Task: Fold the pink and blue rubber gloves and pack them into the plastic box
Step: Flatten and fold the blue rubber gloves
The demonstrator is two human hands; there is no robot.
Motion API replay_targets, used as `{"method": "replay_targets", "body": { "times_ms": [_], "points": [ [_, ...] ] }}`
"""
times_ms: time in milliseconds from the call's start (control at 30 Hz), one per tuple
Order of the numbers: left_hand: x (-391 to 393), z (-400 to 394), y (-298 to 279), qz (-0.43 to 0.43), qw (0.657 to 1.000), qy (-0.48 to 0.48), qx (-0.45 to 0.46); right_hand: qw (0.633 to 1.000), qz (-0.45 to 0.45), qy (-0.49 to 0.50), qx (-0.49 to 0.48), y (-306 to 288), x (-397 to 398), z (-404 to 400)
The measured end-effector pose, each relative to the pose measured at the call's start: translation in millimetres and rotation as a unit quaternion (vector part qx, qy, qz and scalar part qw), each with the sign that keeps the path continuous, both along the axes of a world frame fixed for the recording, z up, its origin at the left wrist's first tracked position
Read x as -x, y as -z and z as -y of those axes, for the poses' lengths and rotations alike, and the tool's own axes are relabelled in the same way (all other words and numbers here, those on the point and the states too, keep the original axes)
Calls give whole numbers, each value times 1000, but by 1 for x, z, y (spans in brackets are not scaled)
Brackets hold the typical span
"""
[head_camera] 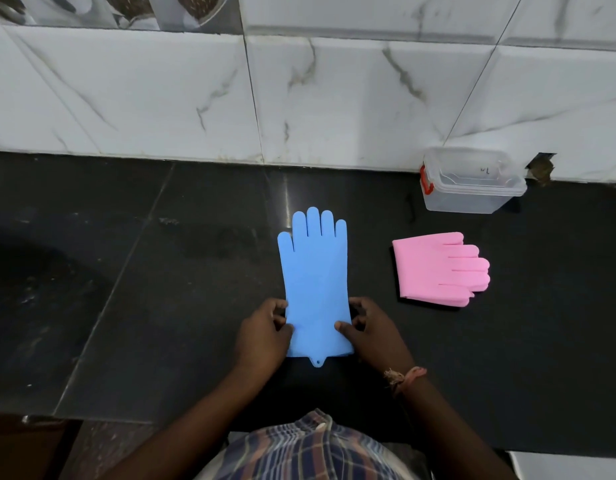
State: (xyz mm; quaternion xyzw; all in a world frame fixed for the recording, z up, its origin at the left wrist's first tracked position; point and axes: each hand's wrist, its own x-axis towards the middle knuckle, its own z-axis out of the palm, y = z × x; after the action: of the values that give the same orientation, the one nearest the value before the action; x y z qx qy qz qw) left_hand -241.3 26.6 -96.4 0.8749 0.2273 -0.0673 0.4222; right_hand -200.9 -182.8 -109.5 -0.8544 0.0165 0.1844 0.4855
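I see the blue rubber glove (315, 282) lying flat and unfolded on the black stone counter (161, 306), fingers toward 12 o'clock; my left hand (265, 332) pinches its cuff edge at 9 o'clock, thumb on top, while my right hand (370, 332) pinches the opposite edge at 3 o'clock; the pink rubber glove (438, 270) sits folded at 3 o'clock of the blue one, apart from it; the clear plastic box (472, 181), lidless, with a red latch, stands at 1 o'clock against the marble wall tiles (334, 98).

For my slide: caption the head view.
Both hands pinch the flat blue glove's cuff; folded pink glove waits.
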Motion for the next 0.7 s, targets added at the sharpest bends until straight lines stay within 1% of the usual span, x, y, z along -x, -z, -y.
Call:
{"method": "replay_targets", "body": {
  "times_ms": [67,200,333,400,500,600,700],
  "points": [
    [1,0,1,15,1000,-6,-7,1000,-7,11,8,2,2,-2],
    [5,1,1,8,999,8,-34,996,17,16,88,7,2,-4],
    [5,0,1,1,997,24,-71,991,35,-23,129,10,1,-8],
    [5,-2,2,6,996,26,-79,984,42,-50,167,11,1,-8],
    [5,-4,2,17,997,24,-78,975,57,-47,211,10,-4,-2],
    [-5,-8,4,20,998,20,-47,978,47,-22,201,5,-16,2],
    [-29,-11,4,19,1000,4,-1,988,44,1,148,-1,-38,-4]
  ]
}}
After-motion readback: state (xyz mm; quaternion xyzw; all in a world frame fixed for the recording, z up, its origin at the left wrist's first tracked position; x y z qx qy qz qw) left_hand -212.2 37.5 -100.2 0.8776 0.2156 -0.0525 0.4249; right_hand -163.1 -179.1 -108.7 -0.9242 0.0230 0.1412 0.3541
